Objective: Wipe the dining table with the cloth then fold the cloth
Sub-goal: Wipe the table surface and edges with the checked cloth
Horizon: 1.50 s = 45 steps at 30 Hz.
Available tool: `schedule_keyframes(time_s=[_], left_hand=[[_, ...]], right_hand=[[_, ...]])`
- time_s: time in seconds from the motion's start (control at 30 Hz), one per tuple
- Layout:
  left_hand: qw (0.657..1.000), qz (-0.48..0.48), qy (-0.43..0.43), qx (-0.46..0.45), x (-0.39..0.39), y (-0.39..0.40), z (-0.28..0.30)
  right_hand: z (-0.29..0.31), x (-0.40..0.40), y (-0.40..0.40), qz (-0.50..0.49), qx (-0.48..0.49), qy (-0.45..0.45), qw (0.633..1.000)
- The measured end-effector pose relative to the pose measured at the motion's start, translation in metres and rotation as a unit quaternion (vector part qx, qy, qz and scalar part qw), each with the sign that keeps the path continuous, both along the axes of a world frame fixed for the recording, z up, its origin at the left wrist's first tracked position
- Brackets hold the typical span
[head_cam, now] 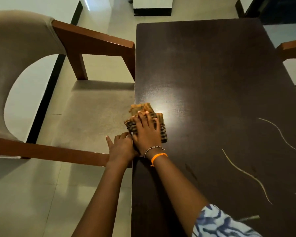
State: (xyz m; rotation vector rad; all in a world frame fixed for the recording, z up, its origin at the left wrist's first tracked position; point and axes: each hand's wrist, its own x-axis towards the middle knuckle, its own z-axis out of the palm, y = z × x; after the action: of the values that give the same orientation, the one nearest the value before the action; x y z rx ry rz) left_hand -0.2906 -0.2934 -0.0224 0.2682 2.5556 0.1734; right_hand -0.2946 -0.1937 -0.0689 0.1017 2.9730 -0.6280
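Observation:
A bunched orange and brown checked cloth point(158, 118) lies on the dark brown dining table point(220, 74), right at its left edge. My right hand point(146, 132) presses flat on the cloth, fingers spread over it. My left hand point(120, 147) sits just off the table's left edge beside the cloth, cupped with the thumb out; whether it touches the cloth I cannot tell. Pale curved streaks point(246, 173) mark the tabletop on the near right.
A wooden armchair point(92, 40) with a beige seat and back stands close against the table's left side. Another chair's arm point(292, 47) shows at the table's far right. Pale floor tiles lie around.

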Motion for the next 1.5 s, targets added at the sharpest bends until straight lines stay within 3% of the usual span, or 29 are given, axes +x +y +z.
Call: schedule_keyframes(time_s=[0.17,0.43,0.53,0.63,0.73,0.87,0.93,1.0,1.2,1.33,1.5], left_hand=[[0.999,-0.006,0.041,-0.022,0.012,0.012,0.003],[0.999,-0.008,0.016,-0.033,0.011,0.023,-0.005],[1.000,0.000,0.011,-0.026,0.011,0.027,-0.006],[1.000,0.014,0.010,-0.022,0.012,0.029,-0.006],[0.999,0.023,0.017,-0.044,0.015,0.032,-0.005],[0.998,0.007,0.058,-0.028,0.030,0.050,0.000],[0.996,-0.034,0.083,-0.010,0.041,0.068,0.004],[0.992,-0.076,0.098,0.002,0.047,0.085,0.005],[0.983,-0.163,0.062,0.060,0.053,0.146,0.009],[0.978,-0.197,0.050,0.041,0.062,0.172,0.004],[0.980,-0.190,0.053,0.014,0.067,0.178,0.003]], right_hand=[[0.002,0.009,0.044,0.052,0.043,0.008,0.998],[0.007,0.058,0.222,-0.226,0.077,-0.022,0.971],[0.008,0.063,0.235,-0.317,0.064,-0.039,0.946],[0.007,0.056,0.204,-0.343,0.066,-0.031,0.936],[0.005,0.046,0.153,-0.274,0.068,-0.028,0.959],[0.005,0.038,0.087,-0.102,0.052,-0.019,0.993],[0.002,0.043,0.089,-0.008,0.060,-0.009,0.998],[0.000,0.051,0.117,0.021,0.070,0.009,0.997],[0.001,0.097,0.263,-0.141,0.084,-0.003,0.986],[0.008,0.139,0.356,-0.293,0.092,-0.014,0.952],[0.005,0.144,0.370,-0.386,0.070,-0.020,0.919]])
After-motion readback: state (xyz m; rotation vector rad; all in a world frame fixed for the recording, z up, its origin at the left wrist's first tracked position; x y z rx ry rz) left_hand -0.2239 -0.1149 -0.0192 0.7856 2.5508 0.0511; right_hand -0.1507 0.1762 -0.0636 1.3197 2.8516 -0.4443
